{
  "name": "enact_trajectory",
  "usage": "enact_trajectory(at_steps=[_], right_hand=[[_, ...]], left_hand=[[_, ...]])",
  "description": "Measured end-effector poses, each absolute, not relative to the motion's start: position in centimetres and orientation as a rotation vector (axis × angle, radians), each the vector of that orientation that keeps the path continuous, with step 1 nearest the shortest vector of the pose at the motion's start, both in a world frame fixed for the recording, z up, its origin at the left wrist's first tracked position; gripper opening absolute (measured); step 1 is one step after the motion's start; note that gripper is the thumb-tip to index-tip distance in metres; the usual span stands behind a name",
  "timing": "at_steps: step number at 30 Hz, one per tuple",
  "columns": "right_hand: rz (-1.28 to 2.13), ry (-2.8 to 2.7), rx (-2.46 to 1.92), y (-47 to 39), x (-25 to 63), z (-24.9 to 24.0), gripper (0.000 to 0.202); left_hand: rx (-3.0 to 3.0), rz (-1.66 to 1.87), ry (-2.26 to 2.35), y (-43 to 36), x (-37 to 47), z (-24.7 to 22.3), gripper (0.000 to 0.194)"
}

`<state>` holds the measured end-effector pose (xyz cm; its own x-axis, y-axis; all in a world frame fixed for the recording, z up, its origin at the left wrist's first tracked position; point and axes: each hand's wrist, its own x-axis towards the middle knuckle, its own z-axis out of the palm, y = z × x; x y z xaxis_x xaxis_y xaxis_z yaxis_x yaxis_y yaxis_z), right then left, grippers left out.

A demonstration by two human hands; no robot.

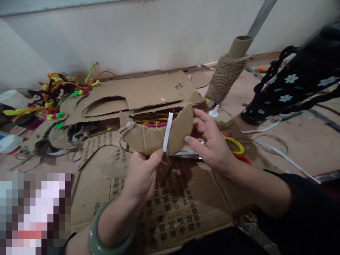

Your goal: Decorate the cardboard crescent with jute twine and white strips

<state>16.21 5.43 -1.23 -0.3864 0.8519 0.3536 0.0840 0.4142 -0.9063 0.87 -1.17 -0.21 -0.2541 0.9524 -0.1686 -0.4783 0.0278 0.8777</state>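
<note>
A crescent-shaped cardboard piece (152,140) is held up in front of me, its curved inner edge facing away. A narrow white strip (167,132) lies across it, slanting slightly. My left hand (143,170), below a green bangle, pinches the lower edge with the thumb at the strip's near end. My right hand (211,143) grips the piece's right end between thumb and fingers. Twine (123,136) is looped at the left end. Scissors with yellow and red handles (235,145) lie partly hidden behind my right hand.
Printed cardboard (186,198) lies beneath my hands. Farther back are a cut cardboard sheet (151,88), a twine roll (225,76), colourful pipe cleaners (58,92) and a small white-nozzled bottle (214,112). A black flowered bottle (289,78) stands right; a white cup (13,99) is left.
</note>
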Motion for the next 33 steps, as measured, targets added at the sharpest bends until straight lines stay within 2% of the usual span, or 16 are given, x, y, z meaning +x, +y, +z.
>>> enact_trajectory(at_steps=[4, 8, 16, 24, 28, 33], right_hand=[[1.353, -1.628, -0.783, 5.3, 16.1, -1.2, 0.054], [1.444, -1.541, -0.774, 5.3, 16.2, -1.2, 0.051], [1.331, -1.625, -0.776, 5.3, 16.2, -1.3, 0.054], [1.223, -1.675, -0.785, 6.1, 16.4, -1.9, 0.053], [0.994, -1.675, -0.879, 6.2, 16.8, -1.4, 0.049], [0.422, -1.940, -0.737, 5.5, 16.9, -0.3, 0.011]], left_hand=[[0.620, 1.495, 1.034, -1.2, 1.0, -0.2, 0.030], [0.633, 1.442, 1.011, -1.4, 0.9, -0.3, 0.036], [0.605, 1.466, 1.056, -1.3, 0.9, -0.3, 0.040], [0.623, 1.420, 1.064, -1.4, 1.0, -0.1, 0.032], [0.590, 1.433, 1.081, -1.4, 1.1, -0.1, 0.034], [0.601, 1.457, 1.125, -1.4, 1.2, -0.4, 0.038]])
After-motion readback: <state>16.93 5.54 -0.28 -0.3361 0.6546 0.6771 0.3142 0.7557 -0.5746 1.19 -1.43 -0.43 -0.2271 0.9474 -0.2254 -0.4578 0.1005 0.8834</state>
